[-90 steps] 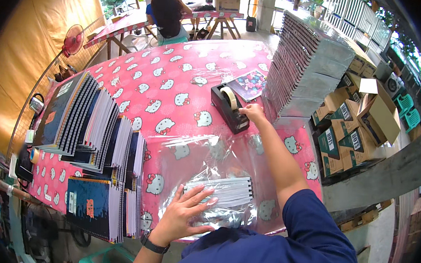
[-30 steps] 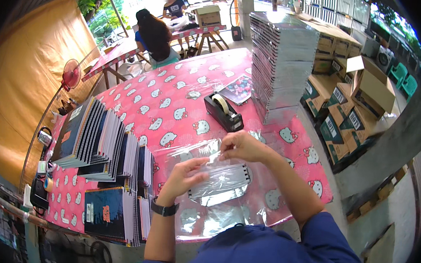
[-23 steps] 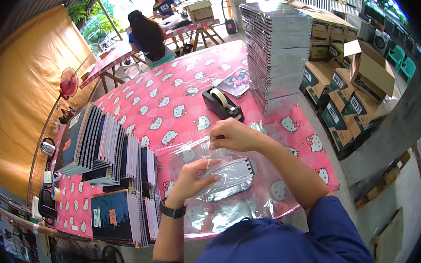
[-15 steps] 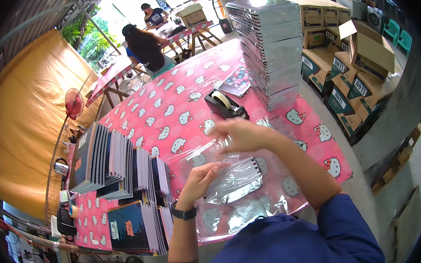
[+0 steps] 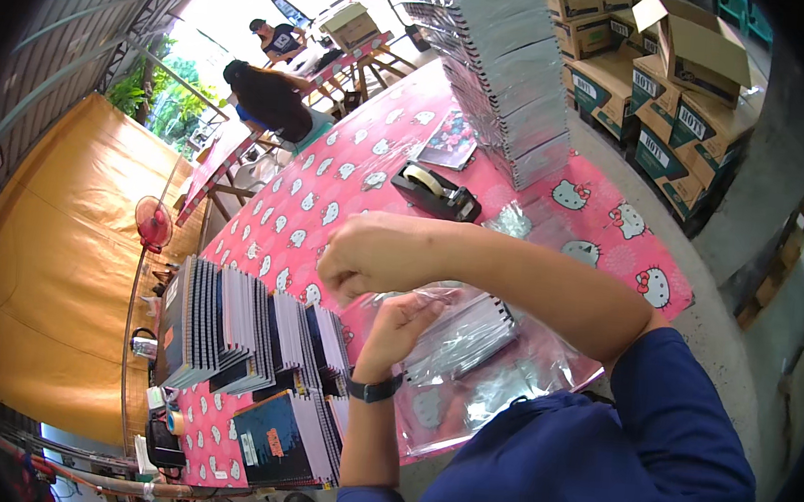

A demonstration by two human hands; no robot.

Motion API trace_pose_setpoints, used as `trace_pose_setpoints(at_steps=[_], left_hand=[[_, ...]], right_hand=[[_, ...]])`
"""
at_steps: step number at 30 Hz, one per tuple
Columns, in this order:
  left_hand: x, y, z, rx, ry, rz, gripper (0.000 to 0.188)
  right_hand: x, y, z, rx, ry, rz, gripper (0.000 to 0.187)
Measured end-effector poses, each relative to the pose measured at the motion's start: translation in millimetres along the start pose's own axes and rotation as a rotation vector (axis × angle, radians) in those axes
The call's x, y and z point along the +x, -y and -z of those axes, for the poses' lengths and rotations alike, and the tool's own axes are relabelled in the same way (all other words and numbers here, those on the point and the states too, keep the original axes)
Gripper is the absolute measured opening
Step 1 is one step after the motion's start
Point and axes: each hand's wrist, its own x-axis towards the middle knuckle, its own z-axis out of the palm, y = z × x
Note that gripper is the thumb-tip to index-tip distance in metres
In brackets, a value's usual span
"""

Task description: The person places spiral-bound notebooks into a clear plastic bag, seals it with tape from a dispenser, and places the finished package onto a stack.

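A spiral-bound notebook (image 5: 470,343) in clear plastic film lies in front of me on the pink table. My left hand (image 5: 398,330), with a dark wristwatch, is at the notebook's left end, thumb and fingers pinched on the film. Above and left of it is my right hand (image 5: 373,256), its forearm crossing over the notebook. Its fingers curl downward and closed; what they hold, if anything, is hidden. Just beyond the right forearm stands a black tape dispenser (image 5: 437,193) with a pale roll.
Stacks of spiral notebooks (image 5: 227,317) stand on the left. A tall pile of wrapped notebooks (image 5: 518,90) rises at the far right, beside a floral-covered booklet (image 5: 449,140). Cardboard boxes (image 5: 662,120) are piled beyond the table. Two people work at a farther table (image 5: 317,74).
My right hand has swept left, from over the notebook to past my left hand, and its fingers have curled. The left hand stays at the film. The whole view has shifted slightly.
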Motion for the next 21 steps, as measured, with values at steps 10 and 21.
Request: trace_pose_setpoints(at_steps=[10,21], left_hand=[[-33,11,2,0.407,-0.356,0.052,0.028],[-42,62,13,-0.069,-0.228,0.17,0.06]], right_hand=[[-92,-37,-24,0.15,0.074,-0.484,0.022],[-121,-46,-45,0.119,0.266,-0.686,0.031]])
